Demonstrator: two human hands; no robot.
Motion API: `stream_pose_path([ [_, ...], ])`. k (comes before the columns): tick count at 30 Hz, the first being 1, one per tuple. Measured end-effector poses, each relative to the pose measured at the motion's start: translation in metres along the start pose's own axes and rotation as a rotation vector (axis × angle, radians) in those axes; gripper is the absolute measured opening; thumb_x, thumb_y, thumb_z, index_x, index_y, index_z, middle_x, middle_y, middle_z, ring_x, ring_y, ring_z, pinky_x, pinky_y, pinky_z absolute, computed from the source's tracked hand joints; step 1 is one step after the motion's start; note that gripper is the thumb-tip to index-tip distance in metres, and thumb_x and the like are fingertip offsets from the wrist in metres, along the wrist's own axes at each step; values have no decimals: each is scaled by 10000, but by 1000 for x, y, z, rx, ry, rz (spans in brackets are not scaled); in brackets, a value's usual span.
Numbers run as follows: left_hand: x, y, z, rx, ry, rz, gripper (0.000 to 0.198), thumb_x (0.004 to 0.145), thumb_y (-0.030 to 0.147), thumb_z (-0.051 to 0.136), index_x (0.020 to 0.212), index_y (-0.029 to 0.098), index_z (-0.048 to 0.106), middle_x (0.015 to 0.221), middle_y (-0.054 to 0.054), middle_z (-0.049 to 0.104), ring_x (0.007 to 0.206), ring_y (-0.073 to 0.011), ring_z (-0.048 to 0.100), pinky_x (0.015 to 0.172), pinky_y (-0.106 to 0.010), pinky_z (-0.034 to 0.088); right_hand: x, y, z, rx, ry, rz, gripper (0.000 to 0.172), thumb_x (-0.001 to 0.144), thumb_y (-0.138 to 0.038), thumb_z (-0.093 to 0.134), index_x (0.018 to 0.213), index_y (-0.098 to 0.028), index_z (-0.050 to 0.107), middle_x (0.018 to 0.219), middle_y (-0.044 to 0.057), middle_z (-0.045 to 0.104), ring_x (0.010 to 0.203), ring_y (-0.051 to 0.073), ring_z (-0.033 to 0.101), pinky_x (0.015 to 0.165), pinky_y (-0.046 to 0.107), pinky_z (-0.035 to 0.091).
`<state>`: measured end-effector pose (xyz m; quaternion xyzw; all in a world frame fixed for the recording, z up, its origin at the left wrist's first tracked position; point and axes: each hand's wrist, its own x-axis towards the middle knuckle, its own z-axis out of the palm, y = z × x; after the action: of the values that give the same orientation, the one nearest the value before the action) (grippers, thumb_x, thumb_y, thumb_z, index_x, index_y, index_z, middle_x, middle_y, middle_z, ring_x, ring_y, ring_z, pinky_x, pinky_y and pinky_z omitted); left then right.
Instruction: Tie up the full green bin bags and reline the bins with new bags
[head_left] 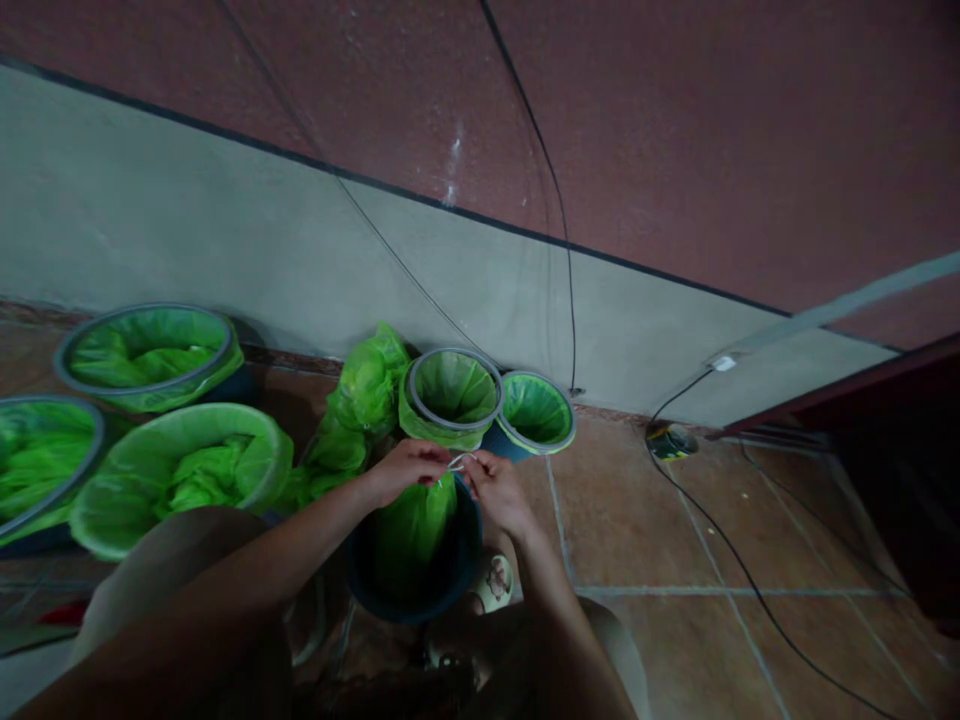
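The left hand (405, 472) and the right hand (499, 490) meet above a dark bin (409, 614), fingertips nearly together. The fingers of both are closed in a pinch on a thin white cord (459, 461), which spans the small gap between them; how much of it each grips is hidden. A green bag (412, 530) lies directly below the fingers, its upper part just under the cord and the rest hanging down inside the bin. Just beyond the hands, two lined bins (454, 432) stand side by side near the wall (637, 320).
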<state>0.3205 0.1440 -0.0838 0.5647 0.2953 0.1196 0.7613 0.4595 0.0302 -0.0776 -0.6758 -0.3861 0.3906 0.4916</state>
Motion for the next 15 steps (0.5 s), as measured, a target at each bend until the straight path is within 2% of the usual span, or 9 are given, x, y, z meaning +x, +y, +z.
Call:
stream_pose_path([
  [2, 1, -5, 0, 103, -44, 30, 219, 613, 250, 733, 780, 113, 698, 626, 14, 602, 548, -87, 482, 531, -216, 369, -1, -3, 2, 32, -45, 10, 347, 843, -504, 575, 705, -187, 601, 566, -38, 520, 481, 87, 451, 465, 216, 345],
  [5, 2, -11, 1, 252, -116, 73, 214, 707, 327, 673, 755, 120, 701, 574, 20, 570, 506, -86, 463, 506, -209, 357, -1, -11, 4, 170, -68, 7, 289, 783, -468, 666, 787, -181, 633, 627, -27, 574, 546, 96, 508, 533, 223, 414],
  [6, 2, -12, 2, 290, -128, 84, 242, 740, 360, 648, 761, 124, 701, 564, 22, 561, 492, -86, 462, 496, -207, 354, -1, -14, 3, 243, -45, -3, 290, 746, -442, 710, 865, -187, 641, 688, -20, 607, 588, 103, 537, 571, 231, 444],
  [8, 2, -12, 3, 339, -117, 100, 276, 780, 397, 611, 783, 134, 694, 561, 27, 552, 477, -90, 475, 489, -207, 362, -1, -19, 2, 408, 64, -21, 429, 698, -399, 753, 1061, -223, 607, 861, -3, 655, 648, 105, 574, 633, 250, 487],
  [10, 0, -9, 5, 354, -78, 114, 266, 797, 397, 591, 789, 143, 672, 571, 30, 553, 475, -96, 496, 493, -209, 378, 0, -19, 0, 506, 154, -10, 518, 709, -376, 729, 1179, -257, 549, 1028, 17, 652, 633, 88, 578, 627, 252, 498],
  [11, -1, -7, 5, 355, -58, 123, 256, 805, 391, 581, 792, 148, 661, 576, 31, 553, 474, -97, 500, 494, -210, 382, -1, -18, 0, 505, 147, 11, 511, 716, -355, 708, 1190, -260, 543, 1086, 28, 644, 608, 77, 573, 597, 243, 492],
  [13, -3, -4, 7, 349, -31, 152, 243, 822, 376, 556, 821, 154, 653, 579, 37, 544, 470, -94, 492, 487, -206, 378, -2, -13, 2, 418, 14, 62, 473, 701, -273, 674, 1162, -250, 568, 1127, 37, 645, 564, 69, 565, 527, 223, 462],
  [15, -5, 0, 8, 345, -37, 180, 252, 838, 370, 536, 872, 156, 663, 586, 39, 543, 471, -89, 473, 480, -201, 371, -3, -7, 7, 306, -153, 76, 475, 674, -184, 629, 1143, -250, 587, 1064, 19, 671, 562, 82, 576, 497, 209, 440],
])
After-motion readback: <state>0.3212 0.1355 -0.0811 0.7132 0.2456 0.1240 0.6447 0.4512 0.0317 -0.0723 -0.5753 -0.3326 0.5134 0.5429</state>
